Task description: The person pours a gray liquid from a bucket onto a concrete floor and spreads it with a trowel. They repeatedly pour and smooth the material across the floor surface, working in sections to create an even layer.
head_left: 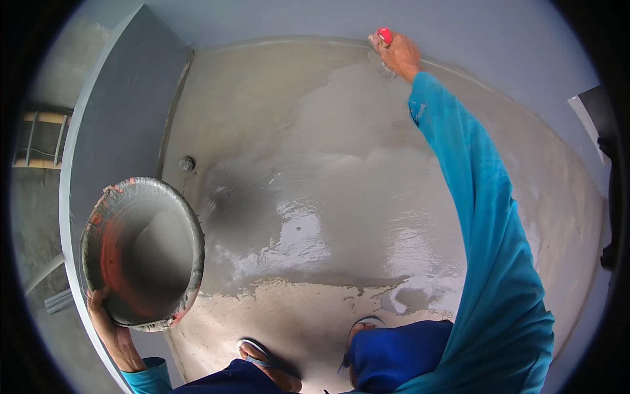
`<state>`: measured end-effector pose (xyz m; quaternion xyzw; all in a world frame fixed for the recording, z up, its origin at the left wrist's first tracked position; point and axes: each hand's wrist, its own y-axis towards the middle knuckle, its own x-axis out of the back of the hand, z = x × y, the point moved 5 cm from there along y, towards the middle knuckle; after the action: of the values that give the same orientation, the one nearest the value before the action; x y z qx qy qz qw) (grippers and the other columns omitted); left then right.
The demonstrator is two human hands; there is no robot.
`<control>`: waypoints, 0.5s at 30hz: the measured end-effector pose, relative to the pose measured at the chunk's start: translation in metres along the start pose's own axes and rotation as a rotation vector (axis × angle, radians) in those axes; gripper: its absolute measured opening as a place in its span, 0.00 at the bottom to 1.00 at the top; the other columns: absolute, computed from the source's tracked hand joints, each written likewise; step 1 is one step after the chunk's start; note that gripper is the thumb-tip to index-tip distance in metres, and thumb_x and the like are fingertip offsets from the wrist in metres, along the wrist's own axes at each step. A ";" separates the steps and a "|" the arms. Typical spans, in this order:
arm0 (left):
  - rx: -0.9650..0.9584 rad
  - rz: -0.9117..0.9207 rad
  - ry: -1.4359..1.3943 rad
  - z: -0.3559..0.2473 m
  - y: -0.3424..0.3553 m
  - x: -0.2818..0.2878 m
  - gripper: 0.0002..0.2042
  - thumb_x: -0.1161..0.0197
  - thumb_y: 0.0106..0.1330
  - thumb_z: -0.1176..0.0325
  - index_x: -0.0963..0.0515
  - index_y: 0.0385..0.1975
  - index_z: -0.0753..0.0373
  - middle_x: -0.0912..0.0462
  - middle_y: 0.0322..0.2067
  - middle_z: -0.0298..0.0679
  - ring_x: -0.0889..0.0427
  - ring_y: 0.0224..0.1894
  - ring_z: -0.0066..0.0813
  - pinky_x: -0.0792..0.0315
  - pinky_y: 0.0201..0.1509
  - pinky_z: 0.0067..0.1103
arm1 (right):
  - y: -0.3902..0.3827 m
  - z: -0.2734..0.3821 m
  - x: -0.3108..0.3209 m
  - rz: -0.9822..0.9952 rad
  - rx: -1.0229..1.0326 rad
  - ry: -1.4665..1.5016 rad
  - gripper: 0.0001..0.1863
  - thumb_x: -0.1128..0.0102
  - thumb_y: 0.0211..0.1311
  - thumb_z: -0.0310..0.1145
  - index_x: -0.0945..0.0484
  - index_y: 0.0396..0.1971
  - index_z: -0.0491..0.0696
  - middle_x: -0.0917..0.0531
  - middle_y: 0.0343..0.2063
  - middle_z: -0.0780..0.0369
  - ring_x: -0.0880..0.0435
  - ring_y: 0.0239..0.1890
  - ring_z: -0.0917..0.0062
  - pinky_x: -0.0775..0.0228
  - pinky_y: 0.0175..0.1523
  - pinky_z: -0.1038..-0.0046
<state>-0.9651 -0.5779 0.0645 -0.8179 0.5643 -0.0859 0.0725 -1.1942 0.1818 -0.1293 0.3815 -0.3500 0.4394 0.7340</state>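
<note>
Two bare hands noted, both engaged. Left hand (111,329): fingers curled over the near-left rim of a round basin (110,264), grip firm; its hold on the underside is hidden from me. Basin is crusted grey, with orange-red showing through, and contains smooth grey slurry (164,253). It is held at the floor's left edge, overlapping my view of the low grey wall (128,105).

Right hand (403,56): arm fully extended, fingers closed round a red handle (384,35) at the far edge of the floor (220,331), just beside the blue-grey wall (282,18). The working end of that tool is mostly covered by the hand; I cannot tell its shape.

Floor condition: wet grey coat (354,210) over the middle, glossy in patches, with a ragged boundary toward the near edge. One short round stub (186,163) stands near the left edge. Two sandalled feet (262,361) occupy the paler near strip.
</note>
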 end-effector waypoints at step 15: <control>-0.138 -0.097 0.166 0.009 -0.038 0.067 0.14 0.46 0.64 0.77 0.24 0.49 0.70 0.17 0.39 0.41 0.18 0.37 0.29 0.20 0.45 0.24 | -0.255 0.289 -0.097 0.594 0.339 0.818 0.13 0.37 0.65 0.47 0.19 0.34 0.53 0.14 0.31 0.55 0.16 0.38 0.52 0.25 0.45 0.56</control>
<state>-0.9047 -0.6271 0.0676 -0.8374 0.5327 -0.1176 -0.0350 -1.0485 -0.1876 -0.1421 0.1771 -0.0523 0.7915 0.5826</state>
